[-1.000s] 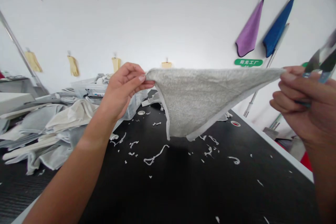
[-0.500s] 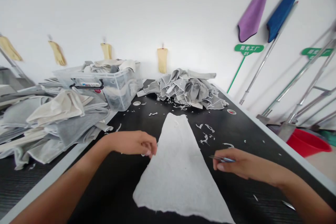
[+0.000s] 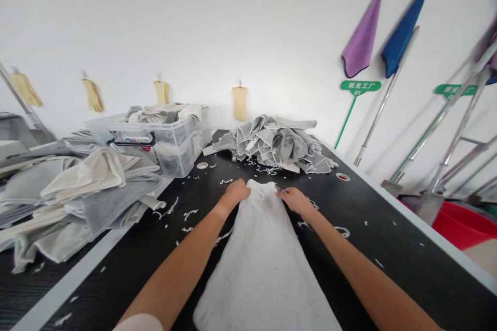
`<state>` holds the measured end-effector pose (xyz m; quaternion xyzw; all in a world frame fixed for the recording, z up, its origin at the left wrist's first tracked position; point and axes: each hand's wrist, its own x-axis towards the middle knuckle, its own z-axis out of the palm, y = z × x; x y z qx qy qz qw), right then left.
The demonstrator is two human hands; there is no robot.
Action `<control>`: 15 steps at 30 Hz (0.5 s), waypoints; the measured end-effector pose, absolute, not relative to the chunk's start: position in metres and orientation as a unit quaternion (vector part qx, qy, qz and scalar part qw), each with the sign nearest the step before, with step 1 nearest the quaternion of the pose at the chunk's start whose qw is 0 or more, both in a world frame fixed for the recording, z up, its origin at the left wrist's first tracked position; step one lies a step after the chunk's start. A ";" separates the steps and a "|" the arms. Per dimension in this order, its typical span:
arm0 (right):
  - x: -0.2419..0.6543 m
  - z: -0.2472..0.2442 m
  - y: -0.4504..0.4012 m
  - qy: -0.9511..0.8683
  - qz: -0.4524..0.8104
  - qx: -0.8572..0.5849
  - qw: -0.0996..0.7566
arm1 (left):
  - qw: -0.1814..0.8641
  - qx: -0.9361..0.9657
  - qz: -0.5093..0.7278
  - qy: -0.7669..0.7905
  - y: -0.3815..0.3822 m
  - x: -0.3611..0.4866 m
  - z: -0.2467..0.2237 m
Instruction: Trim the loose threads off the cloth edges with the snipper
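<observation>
A long white cloth (image 3: 267, 258) lies on the black table, narrow at its far end and wider toward me. My left hand (image 3: 237, 191) is closed on the cloth's far left corner. At the far right corner is my right hand (image 3: 294, 199), its fingers closed round a slim metal tool (image 3: 280, 189); only the tip shows, so its exact kind is unclear. That tip touches or lies right beside the cloth's edge. Loose white threads lie on the cloth's far end and around it on the table.
Grey cloths (image 3: 277, 142) are heaped at the table's far end. To the left stand a clear plastic bin (image 3: 171, 158) filled with cloths and a stack of grey and beige cloths (image 3: 97, 191). Tape rolls (image 3: 342, 177) lie nearby. A red tub (image 3: 464, 225) is beyond the right edge.
Both hands have moved forward to the cloth's far corners, the left now gripping one. The right hand has carried the metal tool from beside the cloth to its edge. The view has tilted up.
</observation>
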<state>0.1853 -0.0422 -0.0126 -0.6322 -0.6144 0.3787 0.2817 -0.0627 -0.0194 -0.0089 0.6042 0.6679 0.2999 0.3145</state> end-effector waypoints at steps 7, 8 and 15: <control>0.179 -0.022 -0.028 -0.572 0.449 -0.628 0.278 | 0.439 0.615 0.315 0.574 -0.011 -0.065 -0.024; 0.182 -0.022 -0.028 -0.563 0.471 -0.622 0.273 | 0.472 0.601 0.326 0.557 -0.010 -0.068 -0.025; 0.205 -0.020 -0.027 -0.471 0.658 -0.507 0.297 | 0.702 0.435 0.374 0.422 -0.009 -0.084 -0.020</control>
